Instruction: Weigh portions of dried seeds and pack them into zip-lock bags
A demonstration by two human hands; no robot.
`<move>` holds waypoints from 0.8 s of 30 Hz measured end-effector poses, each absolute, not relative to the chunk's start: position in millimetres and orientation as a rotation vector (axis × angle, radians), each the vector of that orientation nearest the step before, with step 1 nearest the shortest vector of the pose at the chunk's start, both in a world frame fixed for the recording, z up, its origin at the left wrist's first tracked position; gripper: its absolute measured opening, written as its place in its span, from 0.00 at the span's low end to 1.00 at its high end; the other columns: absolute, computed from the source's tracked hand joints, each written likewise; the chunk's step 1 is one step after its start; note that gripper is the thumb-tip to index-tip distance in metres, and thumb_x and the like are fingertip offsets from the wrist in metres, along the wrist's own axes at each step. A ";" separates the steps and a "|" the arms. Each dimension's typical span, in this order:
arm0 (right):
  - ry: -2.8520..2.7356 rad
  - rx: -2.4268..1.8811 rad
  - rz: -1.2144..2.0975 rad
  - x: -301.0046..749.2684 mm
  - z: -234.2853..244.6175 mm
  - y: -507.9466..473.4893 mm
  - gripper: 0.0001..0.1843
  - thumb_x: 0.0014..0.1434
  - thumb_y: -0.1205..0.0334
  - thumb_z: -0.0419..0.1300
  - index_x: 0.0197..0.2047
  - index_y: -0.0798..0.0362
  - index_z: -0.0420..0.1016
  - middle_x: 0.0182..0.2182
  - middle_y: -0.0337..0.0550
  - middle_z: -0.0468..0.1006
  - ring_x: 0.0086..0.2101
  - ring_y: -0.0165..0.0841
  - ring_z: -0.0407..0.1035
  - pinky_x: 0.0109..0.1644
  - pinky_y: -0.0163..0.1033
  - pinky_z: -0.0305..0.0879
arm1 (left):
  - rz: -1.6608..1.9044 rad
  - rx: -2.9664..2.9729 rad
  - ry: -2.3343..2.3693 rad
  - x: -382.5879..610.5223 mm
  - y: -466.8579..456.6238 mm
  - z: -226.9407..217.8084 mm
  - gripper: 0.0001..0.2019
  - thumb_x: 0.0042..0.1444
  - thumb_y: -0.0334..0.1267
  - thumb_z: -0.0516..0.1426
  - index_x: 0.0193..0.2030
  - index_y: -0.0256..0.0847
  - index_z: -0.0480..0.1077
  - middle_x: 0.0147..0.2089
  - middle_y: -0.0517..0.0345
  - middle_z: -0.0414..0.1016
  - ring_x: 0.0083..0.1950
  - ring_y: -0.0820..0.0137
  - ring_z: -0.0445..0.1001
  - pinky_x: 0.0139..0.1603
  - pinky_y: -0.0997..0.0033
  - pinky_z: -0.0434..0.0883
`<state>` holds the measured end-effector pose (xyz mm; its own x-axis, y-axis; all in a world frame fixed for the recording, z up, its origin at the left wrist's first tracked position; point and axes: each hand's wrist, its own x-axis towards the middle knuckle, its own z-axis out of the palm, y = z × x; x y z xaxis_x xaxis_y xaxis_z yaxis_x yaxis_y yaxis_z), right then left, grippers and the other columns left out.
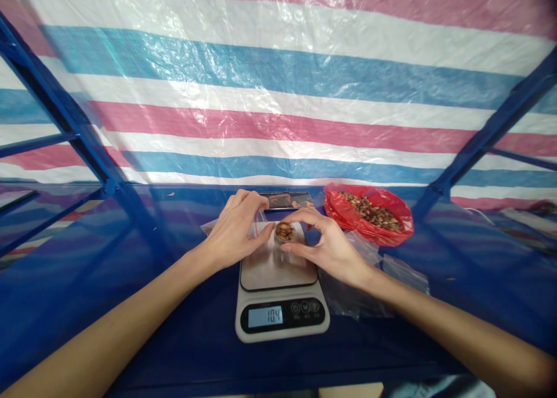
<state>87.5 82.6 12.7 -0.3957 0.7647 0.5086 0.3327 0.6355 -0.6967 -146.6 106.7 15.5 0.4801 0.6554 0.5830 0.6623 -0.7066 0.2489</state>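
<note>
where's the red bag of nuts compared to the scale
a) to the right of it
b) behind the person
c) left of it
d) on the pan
a: the red plastic bag of nuts lies to the right of the digital kitchen scale, beyond the person's right arm.

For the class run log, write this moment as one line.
left hand: beside cup of nuts | right hand: fingers around cup | scale: cup on platter, display lit | red bag: holds more nuts
</note>
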 end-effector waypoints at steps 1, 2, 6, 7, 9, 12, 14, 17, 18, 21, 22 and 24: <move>-1.966 -0.861 0.653 87.3 13.2 82.5 0.16 0.56 0.58 0.75 0.47 0.49 0.81 0.45 0.43 0.84 0.46 0.40 0.77 0.55 0.48 0.70 | -1.064 -2.686 -1.200 -146.6 106.7 15.5 0.10 0.64 0.39 0.59 0.49 0.43 0.65 0.48 0.54 0.72 0.53 0.59 0.68 0.54 0.57 0.67; -1.948 -0.862 0.679 86.9 13.7 82.5 0.16 0.57 0.58 0.75 0.48 0.49 0.81 0.46 0.44 0.84 0.47 0.40 0.77 0.56 0.47 0.71 | -1.071 -2.678 -1.202 -146.7 106.8 15.5 0.09 0.64 0.39 0.59 0.49 0.43 0.65 0.47 0.54 0.73 0.53 0.60 0.69 0.54 0.58 0.68; -1.913 -0.857 0.749 82.4 17.6 81.8 0.16 0.58 0.61 0.73 0.50 0.49 0.82 0.49 0.44 0.85 0.51 0.40 0.78 0.60 0.47 0.72 | -1.063 -2.653 -1.232 -147.4 106.8 16.9 0.08 0.62 0.37 0.61 0.47 0.43 0.70 0.45 0.54 0.75 0.52 0.60 0.72 0.53 0.58 0.68; -1.912 -0.855 0.762 80.9 19.2 81.4 0.16 0.57 0.61 0.73 0.50 0.49 0.82 0.49 0.44 0.85 0.51 0.40 0.79 0.60 0.47 0.72 | -1.063 -2.646 -1.241 -147.7 106.8 17.5 0.08 0.61 0.37 0.62 0.46 0.43 0.71 0.45 0.54 0.75 0.52 0.59 0.72 0.53 0.58 0.68; -1.907 -0.847 0.780 78.0 22.6 80.9 0.16 0.57 0.63 0.73 0.50 0.49 0.83 0.49 0.44 0.85 0.50 0.40 0.79 0.60 0.48 0.73 | -1.062 -2.634 -1.248 -148.4 106.7 18.8 0.07 0.60 0.36 0.62 0.45 0.43 0.72 0.45 0.53 0.76 0.53 0.58 0.73 0.53 0.58 0.69; -1.895 -0.819 0.788 73.8 27.1 81.9 0.15 0.56 0.65 0.73 0.48 0.49 0.83 0.48 0.44 0.86 0.50 0.40 0.79 0.59 0.48 0.73 | -1.032 -2.633 -1.240 -149.6 107.4 19.2 0.09 0.59 0.35 0.62 0.47 0.42 0.73 0.45 0.53 0.77 0.52 0.58 0.73 0.51 0.58 0.69; -1.878 -0.810 0.779 70.8 28.0 84.3 0.15 0.56 0.65 0.73 0.48 0.49 0.83 0.46 0.44 0.86 0.47 0.39 0.80 0.56 0.47 0.75 | -0.996 -2.641 -1.252 -150.2 108.3 18.4 0.12 0.59 0.33 0.61 0.50 0.41 0.72 0.45 0.52 0.76 0.51 0.58 0.72 0.51 0.57 0.69; -1.877 -0.809 0.762 65.0 26.2 89.6 0.17 0.55 0.64 0.74 0.48 0.49 0.83 0.43 0.43 0.86 0.42 0.38 0.80 0.50 0.46 0.76 | -0.968 -2.646 -1.294 -150.8 109.2 17.0 0.16 0.56 0.30 0.61 0.52 0.41 0.72 0.46 0.51 0.75 0.53 0.57 0.71 0.50 0.56 0.70; -1.882 -0.805 0.757 62.8 25.4 91.4 0.17 0.55 0.63 0.74 0.48 0.49 0.83 0.42 0.43 0.86 0.41 0.37 0.80 0.49 0.45 0.76 | -0.966 -2.646 -1.306 -151.0 109.2 16.9 0.17 0.56 0.30 0.61 0.52 0.41 0.72 0.46 0.50 0.75 0.53 0.56 0.71 0.50 0.55 0.70; -1.911 -0.783 0.765 57.0 24.5 96.2 0.17 0.56 0.62 0.74 0.49 0.50 0.82 0.43 0.43 0.86 0.41 0.37 0.80 0.50 0.45 0.75 | -0.950 -2.650 -1.317 -151.9 108.8 17.1 0.18 0.53 0.30 0.62 0.52 0.42 0.71 0.46 0.50 0.76 0.54 0.54 0.71 0.50 0.54 0.71; -1.925 -0.773 0.770 55.7 25.1 97.4 0.18 0.56 0.61 0.74 0.50 0.50 0.81 0.43 0.43 0.86 0.42 0.37 0.80 0.51 0.45 0.75 | -0.943 -2.651 -1.319 -152.2 108.6 17.3 0.19 0.53 0.30 0.62 0.52 0.43 0.71 0.46 0.50 0.76 0.54 0.54 0.71 0.50 0.54 0.71; -1.953 -0.763 0.750 54.2 27.2 99.3 0.19 0.56 0.61 0.74 0.51 0.50 0.78 0.43 0.43 0.85 0.42 0.37 0.79 0.51 0.45 0.75 | -0.933 -2.645 -1.328 -152.9 108.6 17.5 0.19 0.52 0.30 0.62 0.52 0.43 0.71 0.45 0.50 0.77 0.53 0.54 0.71 0.49 0.54 0.71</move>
<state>54.2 99.3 27.2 -0.4212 0.7507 0.5089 0.2169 0.6282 -0.7472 -152.9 108.6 17.5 0.4531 0.7178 0.5286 0.7406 -0.6332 0.2248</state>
